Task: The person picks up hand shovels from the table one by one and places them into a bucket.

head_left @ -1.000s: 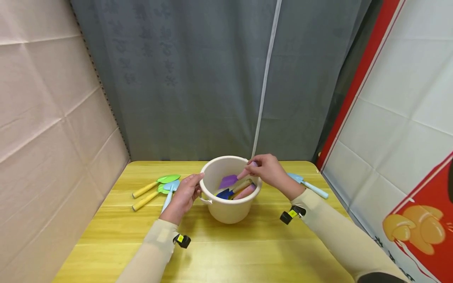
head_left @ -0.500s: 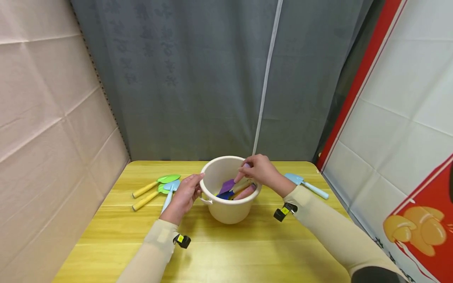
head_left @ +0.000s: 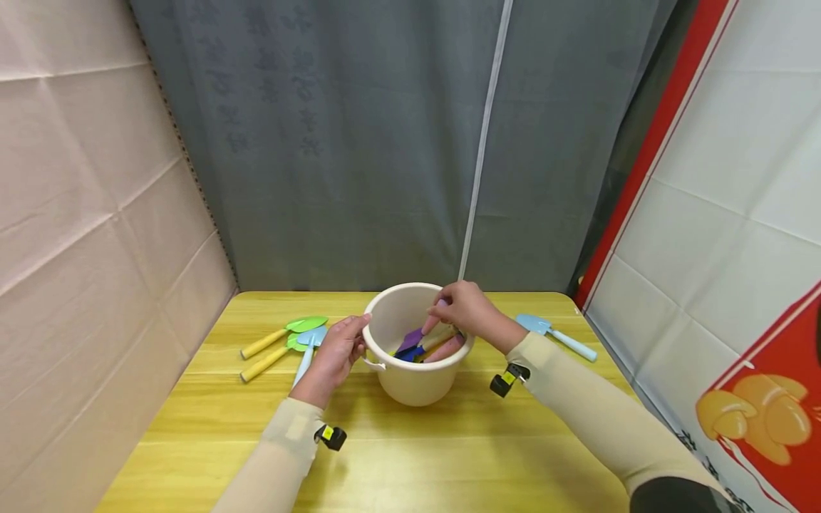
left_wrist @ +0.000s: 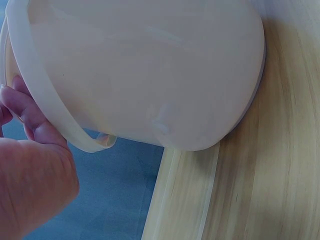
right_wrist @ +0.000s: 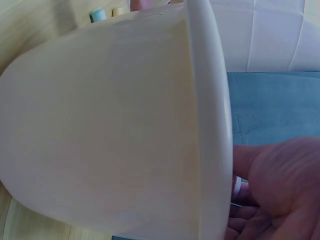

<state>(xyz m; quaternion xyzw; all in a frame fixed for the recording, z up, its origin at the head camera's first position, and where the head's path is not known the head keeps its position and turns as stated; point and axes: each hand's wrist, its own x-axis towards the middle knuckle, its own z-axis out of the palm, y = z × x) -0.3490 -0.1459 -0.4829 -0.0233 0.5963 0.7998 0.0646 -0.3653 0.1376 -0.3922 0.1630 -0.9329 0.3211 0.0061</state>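
A cream plastic bucket (head_left: 415, 388) stands upright on the table. My left hand (head_left: 335, 353) grips its left rim, fingers over the edge, as the left wrist view also shows at the bucket rim (left_wrist: 47, 95). Over the bucket's right side, my right hand (head_left: 471, 310) pinches the pink handle of a small trowel with a purple blade (head_left: 410, 339). That blade points down inside the bucket. Beneath it lie a dark blue blade (head_left: 412, 353) and a pink handle (head_left: 447, 348). In the right wrist view, the bucket wall (right_wrist: 110, 125) hides most of the trowel.
Left of the bucket lie two green trowels with yellow handles (head_left: 264, 364) and a light blue trowel (head_left: 311, 336), partly behind my left hand. Another light blue trowel (head_left: 574, 346) lies to the right. A grey curtain (head_left: 346, 157) hangs behind the wooden table (head_left: 410, 456).
My right hand has moved left and slightly inward over the bucket, lowering the purple trowel until its blade overlaps the dark blue one. The left hand and bucket stay put.
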